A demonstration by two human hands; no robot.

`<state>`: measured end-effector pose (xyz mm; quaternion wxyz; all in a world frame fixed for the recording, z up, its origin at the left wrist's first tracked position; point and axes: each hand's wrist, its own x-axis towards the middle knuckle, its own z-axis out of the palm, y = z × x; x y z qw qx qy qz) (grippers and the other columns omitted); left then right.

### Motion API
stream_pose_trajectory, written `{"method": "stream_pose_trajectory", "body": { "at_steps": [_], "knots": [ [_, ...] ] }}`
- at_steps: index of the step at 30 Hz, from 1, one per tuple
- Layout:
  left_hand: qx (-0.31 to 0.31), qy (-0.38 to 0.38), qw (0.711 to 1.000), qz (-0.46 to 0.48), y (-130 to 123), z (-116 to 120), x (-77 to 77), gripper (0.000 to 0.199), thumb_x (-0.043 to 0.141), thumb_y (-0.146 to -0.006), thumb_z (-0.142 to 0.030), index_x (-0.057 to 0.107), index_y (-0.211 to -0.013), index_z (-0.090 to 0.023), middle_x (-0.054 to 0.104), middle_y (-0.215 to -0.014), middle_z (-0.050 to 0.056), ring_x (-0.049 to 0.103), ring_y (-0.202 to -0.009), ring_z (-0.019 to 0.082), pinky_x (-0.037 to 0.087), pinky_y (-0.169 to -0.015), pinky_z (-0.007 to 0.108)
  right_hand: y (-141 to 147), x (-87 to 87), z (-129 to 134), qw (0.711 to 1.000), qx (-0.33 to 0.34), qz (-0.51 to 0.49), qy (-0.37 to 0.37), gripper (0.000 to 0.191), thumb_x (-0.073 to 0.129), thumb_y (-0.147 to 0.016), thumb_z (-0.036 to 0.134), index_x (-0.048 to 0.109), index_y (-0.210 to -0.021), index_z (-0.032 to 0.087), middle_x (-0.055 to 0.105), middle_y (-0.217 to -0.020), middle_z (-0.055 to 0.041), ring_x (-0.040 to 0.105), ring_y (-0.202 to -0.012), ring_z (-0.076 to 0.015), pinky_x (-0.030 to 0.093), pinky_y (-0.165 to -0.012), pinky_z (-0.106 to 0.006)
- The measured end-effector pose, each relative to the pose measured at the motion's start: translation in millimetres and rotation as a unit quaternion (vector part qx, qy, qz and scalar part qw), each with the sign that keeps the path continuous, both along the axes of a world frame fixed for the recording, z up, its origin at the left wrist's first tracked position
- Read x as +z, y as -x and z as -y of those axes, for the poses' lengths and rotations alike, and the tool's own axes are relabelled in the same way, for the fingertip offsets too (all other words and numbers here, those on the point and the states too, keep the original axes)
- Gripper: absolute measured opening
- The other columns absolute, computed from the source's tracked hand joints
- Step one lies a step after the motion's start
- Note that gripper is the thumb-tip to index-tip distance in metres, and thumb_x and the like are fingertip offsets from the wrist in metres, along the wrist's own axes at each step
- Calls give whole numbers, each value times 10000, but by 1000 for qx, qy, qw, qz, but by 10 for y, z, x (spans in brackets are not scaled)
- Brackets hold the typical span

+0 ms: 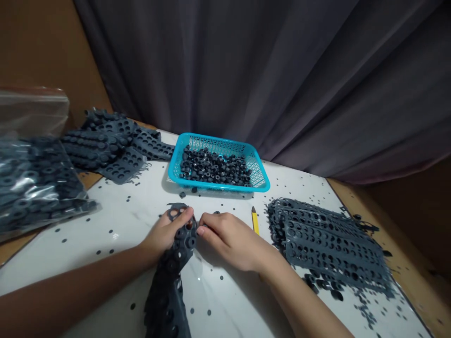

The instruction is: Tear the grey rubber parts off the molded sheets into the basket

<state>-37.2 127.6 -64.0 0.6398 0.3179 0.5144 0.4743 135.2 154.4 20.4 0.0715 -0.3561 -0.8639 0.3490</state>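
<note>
My left hand (165,233) grips a perforated dark grey rubber sheet (171,293), which hangs from my fingers down toward the near table edge. My right hand (227,240) meets it from the right, its thumb and fingertips pinching the sheet's holed edge. The pinched spot is partly hidden by my fingers. Beyond my hands, a turquoise plastic basket (218,186) holds a heap of small dark rubber pieces (213,166). A few such pieces lie on the table just in front of it.
A stack of punched grey sheets (327,244) lies to the right, beside a yellow pencil (255,220). More sheets (112,145) and a clear plastic bag of rubber parts (35,183) sit at left. Small black bits dot the white table (105,234). A dark curtain (246,70) hangs behind.
</note>
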Motion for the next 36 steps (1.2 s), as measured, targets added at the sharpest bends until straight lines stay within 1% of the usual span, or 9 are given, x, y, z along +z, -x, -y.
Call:
{"method": "stream_pose_trajectory", "body": {
  "at_steps": [7,14,19,24,26,28,30,32,36],
  "knots": [
    [9,-21,999,-42,-18,19,-15,385,653,-685,-505,532,-577,-156,532,-522,-41,494,-505,106,393,-511,212,15,91,50,998,-25,27,-45,291,328,-934,337,480,-749,172,493,-631,2,423,-558,-112,272,-526,-250],
    [-3,-47,995,-83,-30,49,45,388,621,-702,-517,542,-558,-166,563,-523,-21,512,-517,125,401,-503,214,70,-90,53,999,-13,16,24,316,392,-906,395,493,-718,162,488,-610,13,398,-540,-93,258,-514,-242],
    [-6,-67,995,-80,-38,64,39,375,598,-727,-512,542,-597,-164,551,-558,-17,504,-547,122,410,-530,212,71,-123,16,996,-2,-41,77,319,396,-908,277,399,-609,164,354,-540,55,328,-515,-70,253,-511,-223],
    [-124,-72,985,-92,22,-6,78,378,681,-643,-502,537,-578,-159,497,-526,-29,458,-508,114,352,-473,211,35,-73,6,987,33,-94,130,260,371,-904,208,403,-649,170,377,-579,52,349,-548,-73,303,-540,-214],
    [-178,-36,977,-108,39,-34,139,396,636,-688,-516,565,-552,-150,532,-510,-4,467,-484,122,342,-461,223,7,-75,-1,982,46,-99,155,236,383,-901,220,442,-678,169,404,-597,46,371,-566,-82,326,-559,-223],
    [-228,-14,971,-76,35,-51,207,435,580,-730,-538,603,-556,-139,575,-523,24,488,-477,127,351,-468,231,-9,-96,-5,974,49,-117,186,231,393,-903,256,472,-704,168,427,-614,39,388,-579,-91,339,-573,-233],
    [-224,-8,974,-6,12,-55,258,431,595,-719,-541,616,-572,-137,582,-531,21,483,-469,112,344,-464,221,8,-143,1,960,33,-174,217,269,386,-911,311,478,-704,166,419,-617,35,380,-582,-94,335,-578,-239],
    [-170,11,983,70,-17,-51,280,406,635,-690,-527,589,-564,-144,527,-478,-15,427,-420,82,302,-427,204,64,-222,24,933,-3,-267,241,316,395,-907,375,467,-682,165,403,-615,34,356,-575,-93,316,-569,-241],
    [-105,62,981,152,-33,-32,249,395,694,-637,-484,511,-507,-160,412,-372,-62,323,-336,55,245,-378,200,220,-438,90,825,-105,-433,347,389,524,-819,478,413,-605,171,354,-563,50,291,-520,-81,230,-506,-233]
  ]
}}
